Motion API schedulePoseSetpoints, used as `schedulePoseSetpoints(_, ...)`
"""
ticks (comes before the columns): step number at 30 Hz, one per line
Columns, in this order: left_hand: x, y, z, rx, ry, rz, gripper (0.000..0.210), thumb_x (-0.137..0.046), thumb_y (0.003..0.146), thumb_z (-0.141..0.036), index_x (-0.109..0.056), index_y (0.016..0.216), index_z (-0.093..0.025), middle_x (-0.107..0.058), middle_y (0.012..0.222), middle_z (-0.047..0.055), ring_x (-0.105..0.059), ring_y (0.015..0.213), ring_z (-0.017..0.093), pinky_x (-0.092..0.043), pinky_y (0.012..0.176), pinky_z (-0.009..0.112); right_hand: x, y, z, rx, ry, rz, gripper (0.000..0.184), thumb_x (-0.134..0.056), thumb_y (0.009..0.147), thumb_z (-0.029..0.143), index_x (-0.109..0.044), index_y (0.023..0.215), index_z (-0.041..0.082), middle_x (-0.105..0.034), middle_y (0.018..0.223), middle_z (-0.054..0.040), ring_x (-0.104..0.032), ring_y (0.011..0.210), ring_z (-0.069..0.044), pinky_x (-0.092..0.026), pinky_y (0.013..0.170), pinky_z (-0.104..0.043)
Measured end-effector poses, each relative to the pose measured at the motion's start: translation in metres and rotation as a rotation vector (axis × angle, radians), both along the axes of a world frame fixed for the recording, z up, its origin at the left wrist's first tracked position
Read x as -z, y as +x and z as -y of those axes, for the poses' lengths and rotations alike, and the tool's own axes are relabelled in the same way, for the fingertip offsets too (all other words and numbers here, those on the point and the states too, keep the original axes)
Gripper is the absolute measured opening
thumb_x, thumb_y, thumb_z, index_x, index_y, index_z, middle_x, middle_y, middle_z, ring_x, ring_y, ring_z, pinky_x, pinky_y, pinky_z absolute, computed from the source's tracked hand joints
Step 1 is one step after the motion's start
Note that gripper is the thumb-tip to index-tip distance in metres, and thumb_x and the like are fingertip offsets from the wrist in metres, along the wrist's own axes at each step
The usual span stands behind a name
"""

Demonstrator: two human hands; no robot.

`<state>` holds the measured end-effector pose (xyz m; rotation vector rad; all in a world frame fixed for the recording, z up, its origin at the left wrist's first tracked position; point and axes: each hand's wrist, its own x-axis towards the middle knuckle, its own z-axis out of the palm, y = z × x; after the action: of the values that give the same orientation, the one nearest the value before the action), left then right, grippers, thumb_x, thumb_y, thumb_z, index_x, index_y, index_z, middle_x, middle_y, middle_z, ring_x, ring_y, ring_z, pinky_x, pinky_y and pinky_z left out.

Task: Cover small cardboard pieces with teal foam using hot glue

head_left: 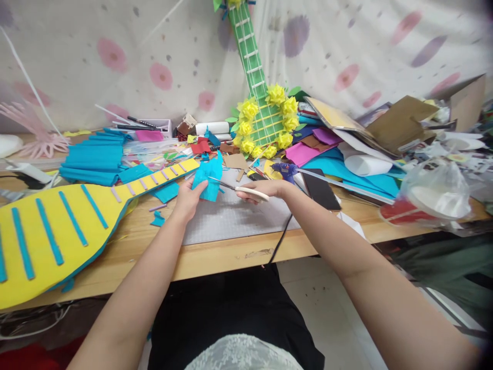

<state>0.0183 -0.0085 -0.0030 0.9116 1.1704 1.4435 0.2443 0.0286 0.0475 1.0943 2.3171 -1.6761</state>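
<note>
Pinched in my left hand (188, 198) is a piece of blue crepe paper (210, 180), held up over a grey cutting mat (239, 223). My right hand (265, 189) grips a pair of scissors (252, 193) by white handles. Their blades lie against the right part of the blue paper; whether they are cutting through it I cannot tell. To the left rests a yellow paper guitar (69, 226) with blue strips across its body and pale purple strips along its neck. Small blue scraps (157, 219) lie between it and the mat.
A green paper guitar (265, 123) edged with yellow flowers leans at the back. Folded blue crepe paper (94, 159) lies at back left. Right of the mat are a glue gun (285, 169), a black phone-like slab (321, 190) and a bagged red-and-white tub (427, 200). Cardboard (402, 121) is piled behind.
</note>
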Motion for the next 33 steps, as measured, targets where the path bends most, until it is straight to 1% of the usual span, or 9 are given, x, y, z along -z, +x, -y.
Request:
schedulePoseSetpoints(4,-0.003,0.003,0.002,-0.017,-0.035,-0.012,0.047,-0.079,0.048,-0.04,-0.068,0.087,-0.015,-0.068,0.076,0.002,-0.057,0.059,0.012,-0.049,0.059,0.026,-0.002,-0.005,-0.004,-0.01,-0.014,0.037,0.043,-0.055,0.077,0.059,-0.048,0.077,0.016,-0.045,0.062,0.0034,-0.043,0.053,-0.007,-0.036,0.05,-0.02)
schedulePoseSetpoints(9,-0.006,0.004,0.003,-0.011,-0.071,-0.017,0.049,-0.08,0.046,-0.04,-0.068,0.087,-0.014,-0.067,0.073,0.002,-0.057,0.057,0.013,-0.048,0.053,0.026,-0.005,-0.007,-0.006,-0.068,0.026,0.034,0.042,-0.051,0.082,0.056,-0.047,0.073,0.016,-0.046,0.059,0.0031,-0.044,0.053,-0.006,-0.036,0.052,-0.019)
schedulePoseSetpoints(11,-0.005,0.004,0.003,-0.011,-0.06,-0.027,0.049,-0.079,0.047,-0.04,-0.068,0.087,-0.014,-0.067,0.074,0.002,-0.057,0.058,0.013,-0.048,0.054,0.026,-0.008,-0.008,-0.004,-0.075,0.038,0.032,0.042,-0.05,0.083,0.056,-0.047,0.071,0.015,-0.046,0.058,0.0031,-0.043,0.053,-0.006,-0.035,0.052,-0.018)
schedulePoseSetpoints(15,-0.002,0.004,0.002,-0.014,-0.032,-0.03,0.045,-0.079,0.049,-0.04,-0.068,0.084,-0.015,-0.067,0.073,0.002,-0.057,0.06,0.013,-0.048,0.059,0.026,-0.012,-0.009,-0.002,-0.045,0.032,0.055,0.042,-0.051,0.083,0.055,-0.047,0.071,0.015,-0.045,0.058,0.0033,-0.043,0.052,-0.005,-0.034,0.049,-0.018)
schedulePoseSetpoints(20,0.003,0.003,-0.001,-0.008,-0.025,-0.029,0.043,-0.078,0.05,-0.043,-0.067,0.081,-0.015,-0.065,0.071,0.001,-0.053,0.056,0.011,-0.046,0.056,0.024,-0.009,-0.009,-0.003,-0.044,0.008,0.048,0.041,-0.052,0.082,0.056,-0.047,0.074,0.016,-0.044,0.059,0.0037,-0.041,0.051,-0.005,-0.034,0.049,-0.018)
schedulePoseSetpoints(23,0.004,0.002,-0.002,0.002,-0.038,-0.027,0.043,-0.078,0.05,-0.043,-0.067,0.081,-0.015,-0.065,0.071,0.001,-0.053,0.056,0.01,-0.046,0.054,0.023,-0.008,-0.008,-0.004,-0.053,0.034,0.049,0.042,-0.051,0.082,0.057,-0.048,0.074,0.015,-0.044,0.06,0.0034,-0.042,0.052,-0.006,-0.034,0.049,-0.018)
schedulePoseSetpoints(29,0.002,0.002,-0.002,0.001,-0.081,-0.019,0.044,-0.079,0.047,-0.043,-0.067,0.079,-0.015,-0.065,0.068,0.001,-0.053,0.053,0.01,-0.045,0.049,0.022,-0.01,-0.007,-0.002,-0.041,0.043,0.058,0.042,-0.05,0.083,0.056,-0.047,0.074,0.015,-0.044,0.062,0.003,-0.042,0.053,-0.005,-0.034,0.048,-0.018)
schedulePoseSetpoints(33,-0.001,0.004,0.0,-0.002,-0.089,0.005,0.043,-0.08,0.045,-0.041,-0.067,0.077,-0.015,-0.066,0.068,0.001,-0.054,0.053,0.011,-0.047,0.052,0.024,-0.01,-0.007,-0.001,-0.032,0.013,0.046,0.041,-0.051,0.083,0.055,-0.046,0.074,0.015,-0.043,0.06,0.0038,-0.041,0.052,-0.005,-0.034,0.048,-0.017)
